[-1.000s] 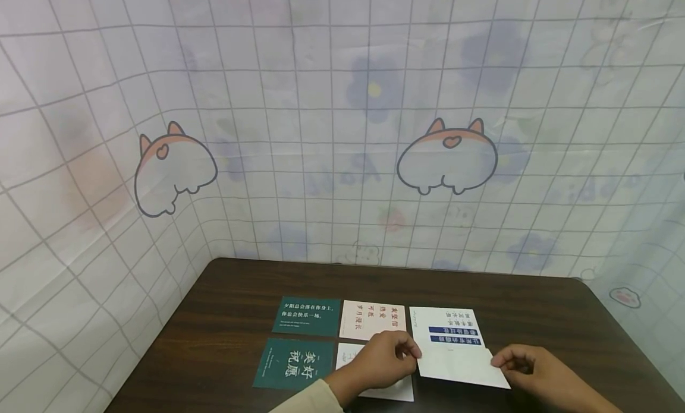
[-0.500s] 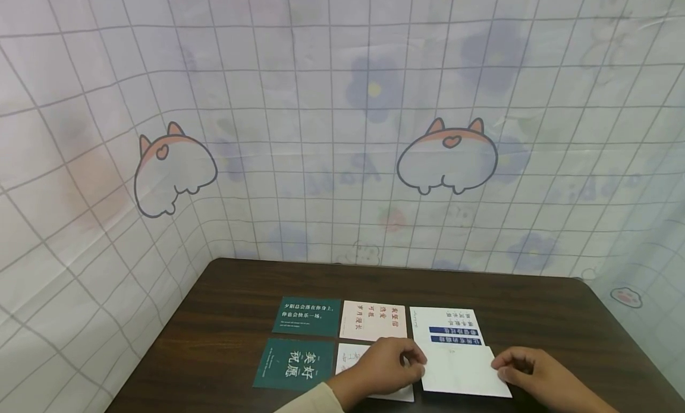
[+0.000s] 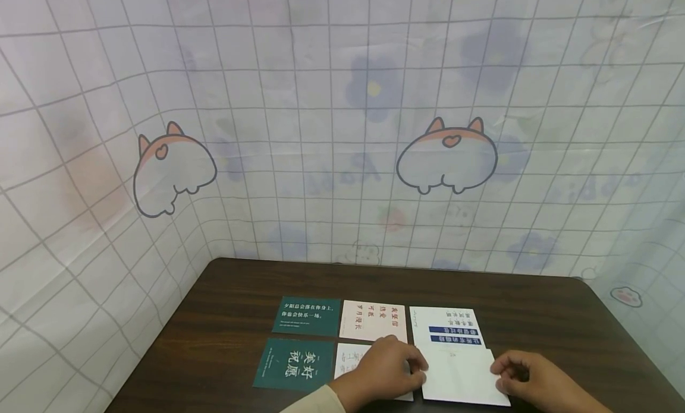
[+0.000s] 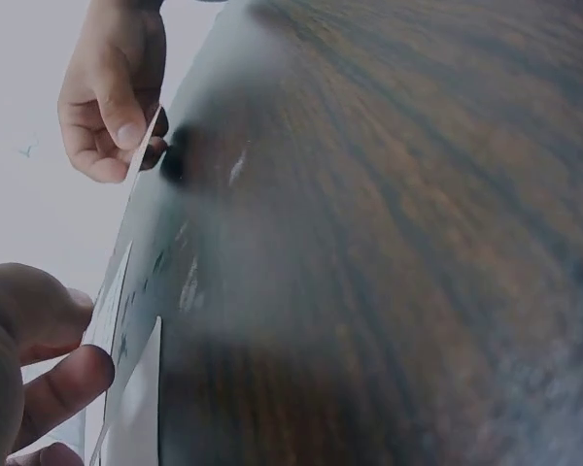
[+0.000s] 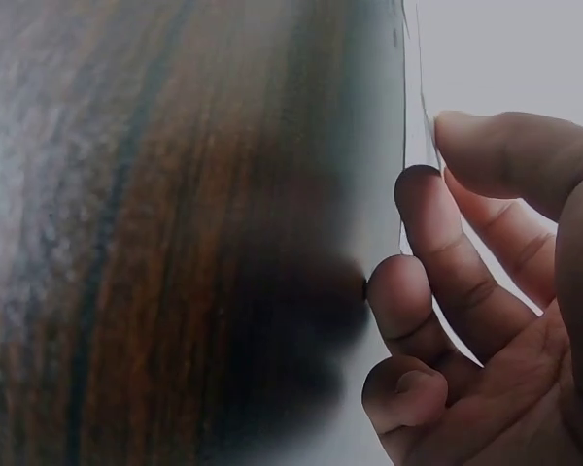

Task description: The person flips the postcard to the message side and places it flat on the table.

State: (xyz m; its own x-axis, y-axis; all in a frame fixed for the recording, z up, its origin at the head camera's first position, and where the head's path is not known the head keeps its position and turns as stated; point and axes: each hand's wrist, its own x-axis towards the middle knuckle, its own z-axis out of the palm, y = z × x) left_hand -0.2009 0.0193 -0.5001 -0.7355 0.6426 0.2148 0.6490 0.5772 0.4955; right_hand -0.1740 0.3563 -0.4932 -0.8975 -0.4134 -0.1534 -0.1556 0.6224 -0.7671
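A mostly blank white card lies low over the table, its far edge overlapping a white card with blue bands. My left hand pinches its left edge between thumb and fingers, above a white card with grey writing that it partly covers. On the opposite edge, my right hand pinches the same blank card. In the right wrist view, the thumb and forefinger of the right hand meet at the thin card edge. The left wrist view shows the left hand at its edge too.
Two green cards, one far and one near, lie at the left of the dark wooden table. Between the rows' ends sits a pinkish card with red writing. A patterned curtain stands behind the table.
The blank white card has moved toward the table's near edge and lies lower over the table. Both hands have moved slightly nearer with it, still pinching its sides.
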